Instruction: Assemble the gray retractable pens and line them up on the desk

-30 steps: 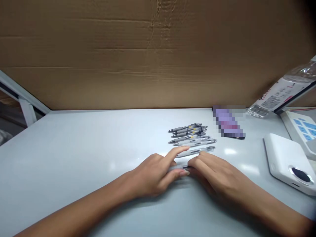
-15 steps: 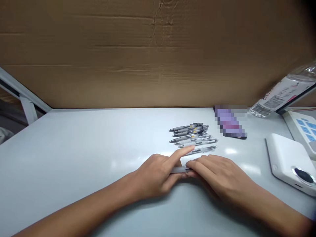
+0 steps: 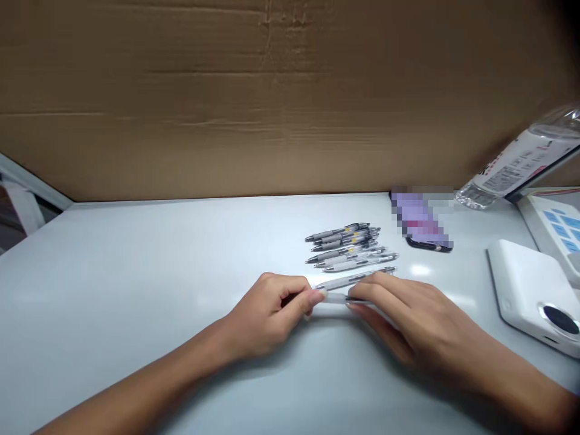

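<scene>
Left hand [image 3: 267, 320] and right hand [image 3: 408, 320] clamped together on a single retractable pen [image 3: 336, 297], low over the white worktop [image 3: 136, 272]!

Pen lying crosswise, left thumb and fingertips pinching one end, right fingers [image 3: 362, 296] closed round the dark part at the other, the two hands almost touching. Just beyond, a loose pen [image 3: 356, 279] right beside those right fingers, then a tight row of grey pens [image 3: 344, 246] side by side. Nicely done, that fingertip hold: level, steady, short of the neighbours. Best with the pen square between both hands and knuckles away from that loose one.
</scene>
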### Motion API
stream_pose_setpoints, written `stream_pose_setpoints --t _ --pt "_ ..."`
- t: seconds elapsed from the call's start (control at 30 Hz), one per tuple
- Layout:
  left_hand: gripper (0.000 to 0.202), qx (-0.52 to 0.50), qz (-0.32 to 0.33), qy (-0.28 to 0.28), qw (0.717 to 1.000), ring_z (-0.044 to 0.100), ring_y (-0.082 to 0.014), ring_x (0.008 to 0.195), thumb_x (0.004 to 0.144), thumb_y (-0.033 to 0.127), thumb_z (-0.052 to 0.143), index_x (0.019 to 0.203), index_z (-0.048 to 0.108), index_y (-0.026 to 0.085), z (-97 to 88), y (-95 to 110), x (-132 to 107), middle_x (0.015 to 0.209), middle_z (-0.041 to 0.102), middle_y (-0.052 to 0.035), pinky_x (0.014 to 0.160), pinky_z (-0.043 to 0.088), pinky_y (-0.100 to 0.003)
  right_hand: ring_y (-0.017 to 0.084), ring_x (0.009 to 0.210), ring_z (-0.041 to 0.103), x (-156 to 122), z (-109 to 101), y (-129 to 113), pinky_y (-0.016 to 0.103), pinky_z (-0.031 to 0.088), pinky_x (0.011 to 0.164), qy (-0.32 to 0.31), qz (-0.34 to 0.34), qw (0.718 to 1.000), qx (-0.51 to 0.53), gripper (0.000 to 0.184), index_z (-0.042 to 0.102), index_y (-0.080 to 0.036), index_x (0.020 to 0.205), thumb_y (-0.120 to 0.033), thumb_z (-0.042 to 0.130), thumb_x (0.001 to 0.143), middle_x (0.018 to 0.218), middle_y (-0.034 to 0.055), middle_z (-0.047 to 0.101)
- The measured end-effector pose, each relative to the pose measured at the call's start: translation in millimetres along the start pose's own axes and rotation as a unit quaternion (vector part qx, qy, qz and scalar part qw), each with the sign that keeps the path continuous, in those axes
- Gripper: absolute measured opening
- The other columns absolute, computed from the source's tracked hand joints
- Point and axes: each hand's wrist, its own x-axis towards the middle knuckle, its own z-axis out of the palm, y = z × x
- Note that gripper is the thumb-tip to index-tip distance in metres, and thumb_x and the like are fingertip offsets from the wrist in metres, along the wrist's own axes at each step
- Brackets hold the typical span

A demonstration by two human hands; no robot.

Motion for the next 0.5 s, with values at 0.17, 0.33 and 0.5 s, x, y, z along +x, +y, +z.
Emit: stream_pose_setpoints --t 0.17,0.33,0.5 --pt "0.045 -0.028 -0.020 0.023 0.999 0.035 -0.0077 0.049 0.096 0.041 0.041 0.059 0.050 0.016 6.3 -0.6 1.4 0.052 0.044 0.0038 0.049 0.028 -0.021 0.018 0.065 0.058 -1.6 3.6 0.8 0.030 0.043 0.056 -0.003 -0.015 1.000 0.010 0.022 0.061 -0.014 0.104 -0.013 0.039 0.097 0.079 0.0055 0.063" --pt "0.054 -0.085 -0.089 0.010 0.992 0.039 -0.0086 0.046 0.097 0.052 0.034 0.058 0.047 0.017 7.9 -0.1 3.0 0.048 0.048 0.0027 0.049 0.033 -0.021 0.019 0.061 0.059 4.5 -1.7 1.1 0.031 0.044 0.053 0.053 -0.069 0.996 -0.037 0.030 0.062 -0.008 0.101 -0.008 0.032 0.097 0.076 0.0093 0.067" --pt "0.061 -0.147 -0.166 0.007 0.975 0.037 -0.0090 0.040 0.094 0.063 0.031 0.053 0.041 0.018 7.7 -0.1 5.6 0.040 0.042 0.0033 0.046 0.033 -0.021 0.019 0.062 0.063 11.1 -3.4 -2.0 0.030 0.047 0.054 0.080 -0.079 0.992 -0.056 0.038 0.063 -0.009 0.098 -0.009 0.025 0.099 0.083 0.0119 0.073"
